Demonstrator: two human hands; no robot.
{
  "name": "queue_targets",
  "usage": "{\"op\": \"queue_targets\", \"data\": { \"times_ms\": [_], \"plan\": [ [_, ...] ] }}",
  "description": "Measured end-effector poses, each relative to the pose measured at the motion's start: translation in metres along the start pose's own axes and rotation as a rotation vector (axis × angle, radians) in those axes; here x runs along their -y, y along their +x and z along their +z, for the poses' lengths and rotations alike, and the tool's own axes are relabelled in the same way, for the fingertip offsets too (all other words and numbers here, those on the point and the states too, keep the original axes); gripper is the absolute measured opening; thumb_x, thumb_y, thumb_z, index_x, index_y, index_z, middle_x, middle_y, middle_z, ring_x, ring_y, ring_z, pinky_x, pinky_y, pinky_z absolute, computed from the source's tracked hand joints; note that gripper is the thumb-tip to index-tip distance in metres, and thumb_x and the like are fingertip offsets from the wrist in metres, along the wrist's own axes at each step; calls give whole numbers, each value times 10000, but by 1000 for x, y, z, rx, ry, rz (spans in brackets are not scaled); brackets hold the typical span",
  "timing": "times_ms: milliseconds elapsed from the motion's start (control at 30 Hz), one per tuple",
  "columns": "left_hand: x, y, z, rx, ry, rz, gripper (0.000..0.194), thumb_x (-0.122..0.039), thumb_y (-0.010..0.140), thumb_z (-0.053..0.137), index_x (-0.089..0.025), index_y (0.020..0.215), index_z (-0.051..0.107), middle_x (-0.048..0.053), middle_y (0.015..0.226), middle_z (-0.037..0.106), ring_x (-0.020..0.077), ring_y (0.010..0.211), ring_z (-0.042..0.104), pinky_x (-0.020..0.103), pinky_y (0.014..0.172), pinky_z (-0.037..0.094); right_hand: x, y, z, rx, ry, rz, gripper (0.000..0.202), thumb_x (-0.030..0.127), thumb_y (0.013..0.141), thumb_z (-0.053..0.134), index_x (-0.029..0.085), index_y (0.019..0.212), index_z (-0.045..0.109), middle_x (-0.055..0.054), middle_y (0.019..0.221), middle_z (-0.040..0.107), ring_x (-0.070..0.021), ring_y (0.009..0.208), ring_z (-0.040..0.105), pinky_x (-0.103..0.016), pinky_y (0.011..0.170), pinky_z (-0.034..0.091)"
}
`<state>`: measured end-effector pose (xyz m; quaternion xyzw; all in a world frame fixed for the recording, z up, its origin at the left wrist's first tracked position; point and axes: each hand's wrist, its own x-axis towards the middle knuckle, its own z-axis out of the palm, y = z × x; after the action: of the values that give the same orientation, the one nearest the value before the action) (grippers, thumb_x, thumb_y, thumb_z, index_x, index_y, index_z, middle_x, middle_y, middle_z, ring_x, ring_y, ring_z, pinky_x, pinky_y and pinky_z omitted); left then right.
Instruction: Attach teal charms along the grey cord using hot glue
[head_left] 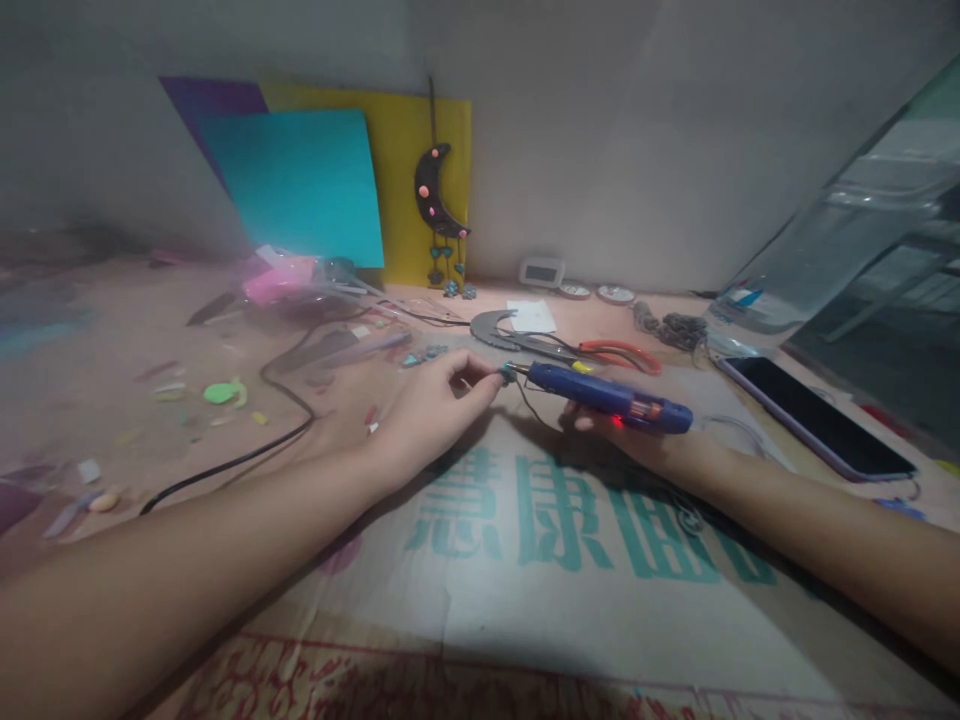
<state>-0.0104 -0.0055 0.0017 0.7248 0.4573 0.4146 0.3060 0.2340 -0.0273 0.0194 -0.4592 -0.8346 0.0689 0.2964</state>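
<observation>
My left hand [442, 400] is closed, thumb and forefinger pinching a small dark piece with some teal on it [509, 374]. A thin dark cord [534, 408] hangs down from that piece. My right hand [622, 430] is wrapped from below round a blue glue gun [585, 388], which has a narrow metal nozzle and a glowing red light. The nozzle points left, and its tip is at the small piece, touching or nearly so. Behind the hands lie a grey crescent shape [495, 328] and a tool with orange-red handles [626, 352].
A phone [817, 415] lies at the right, near grey yarn [679, 328]. A decorated dark crescent [435, 195] hangs before a yellow board [397, 160] and turquoise sheet [300, 180]. A black cable [225, 465] and clay scraps [221, 393] lie left. Printed cardboard [525, 620] covers the front.
</observation>
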Motion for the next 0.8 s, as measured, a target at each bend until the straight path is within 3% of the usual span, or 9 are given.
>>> {"op": "queue_targets", "data": {
  "times_ms": [267, 467, 600, 800],
  "plan": [
    [-2, 1, 0, 8, -19, -17, 142, -304, 864, 571, -178, 846, 636, 20, 853, 676, 175, 819, 619, 302, 755, 446, 3, 0, -1, 0, -11, -6, 266, 436, 851, 595, 223, 701, 543, -21, 674, 585, -171, 605, 536, -298, 546, 435],
    [1, 0, -1, -5, -23, 2, 141, -311, 863, 578, -183, 854, 637, 16, 862, 679, 172, 828, 625, 297, 760, 449, 6, 0, -3, -38, -72, -53, 249, 444, 818, 644, 210, 743, 603, -43, 713, 625, -191, 634, 563, -309, 580, 446],
    [1, 0, -1, 12, -12, -10, 154, -321, 869, 571, -183, 859, 638, 20, 867, 683, 173, 822, 623, 301, 756, 448, 6, 2, -2, -83, -87, -86, 294, 474, 820, 639, 209, 703, 590, -14, 618, 575, -165, 559, 521, -280, 520, 417],
    [-2, 0, -2, 8, 3, -17, 143, -306, 867, 572, -182, 842, 640, 17, 863, 681, 173, 829, 620, 300, 757, 444, 0, 1, 1, 4, -13, -49, 266, 440, 838, 636, 211, 719, 573, -11, 659, 585, -164, 603, 548, -279, 558, 448]
  ]
}}
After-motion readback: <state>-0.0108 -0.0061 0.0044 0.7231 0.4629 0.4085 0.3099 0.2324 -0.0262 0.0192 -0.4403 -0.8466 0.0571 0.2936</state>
